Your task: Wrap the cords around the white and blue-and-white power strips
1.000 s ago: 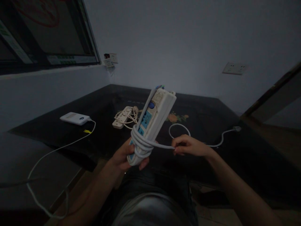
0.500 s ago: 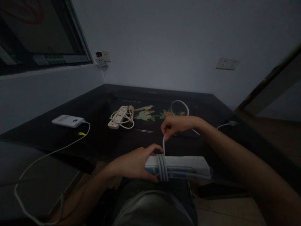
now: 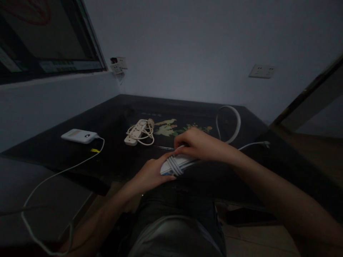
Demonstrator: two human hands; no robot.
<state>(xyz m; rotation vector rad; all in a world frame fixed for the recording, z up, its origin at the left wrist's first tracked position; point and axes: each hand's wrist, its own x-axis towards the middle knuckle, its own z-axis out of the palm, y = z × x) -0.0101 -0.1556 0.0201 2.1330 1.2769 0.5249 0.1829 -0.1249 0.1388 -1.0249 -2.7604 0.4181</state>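
Note:
My left hand [image 3: 151, 174] is closed around the left end of a long white power strip [image 3: 164, 168], thumb on the near side. Its socket face does not show; some blue shows along its lower edge. Several turns of white cord [image 3: 175, 166] are wound around the strip near that end. My right hand [image 3: 195, 143] is closed on the cord, pinching it just above the strip and covering much of the strip's right part. Beyond the right wrist the free cord rises in a loop [image 3: 238, 123], and a cord end with what looks like a plug [image 3: 266, 144] lies on the table.
On the black table [image 3: 112, 117] lies another power strip [image 3: 131, 140] with its cord tangled over it. A white power bank [image 3: 79, 136] sits at the left, its cable [image 3: 53, 175] hanging over the edge. Wall sockets [image 3: 262, 71] are at the back.
The strip has tilted, its right end swinging up and away under my right hand. My right hand has come down against the strip with the cord, and the loose loop has shifted right.

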